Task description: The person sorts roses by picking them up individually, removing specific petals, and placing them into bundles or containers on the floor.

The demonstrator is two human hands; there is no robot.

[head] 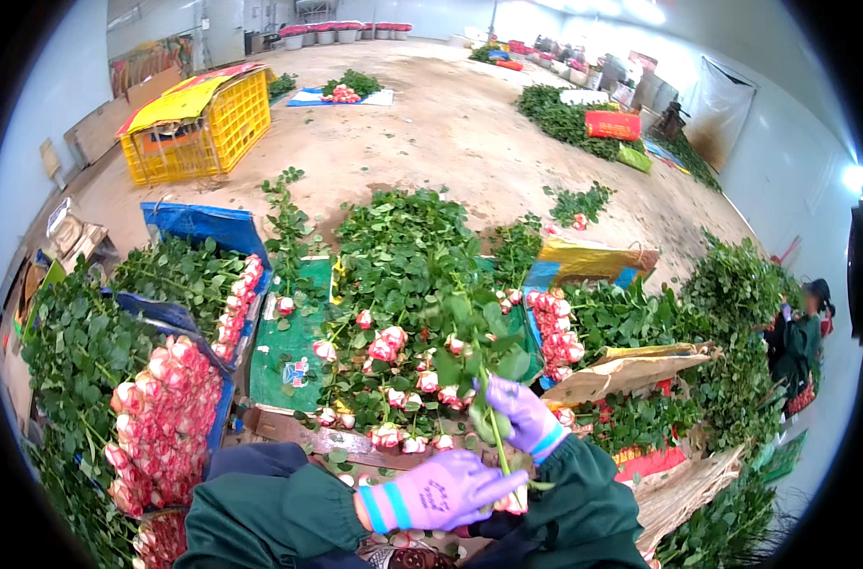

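Observation:
In a lilac glove with blue cuff stripes, my right hand (520, 416) is closed round the green stem of a cut rose (501, 451), whose leaves point away from me. My left hand (449, 491), gloved alike, lies at the lower stem just above the pink-and-white bloom (513, 500); its fingers are extended and partly hide the bloom, and whether they grip it I cannot tell. Beyond both hands a heap of leafy roses (410, 270) covers much of a green sheet (282, 377), several blooms facing me.
Stacked roses (164, 419) stand at the left between blue dividers (203, 220). More roses (556, 334) lie at the right beside brown paper wrapping (630, 370). A yellow crate (239, 128) is on the floor at upper left. Another person (801, 338) is at the far right.

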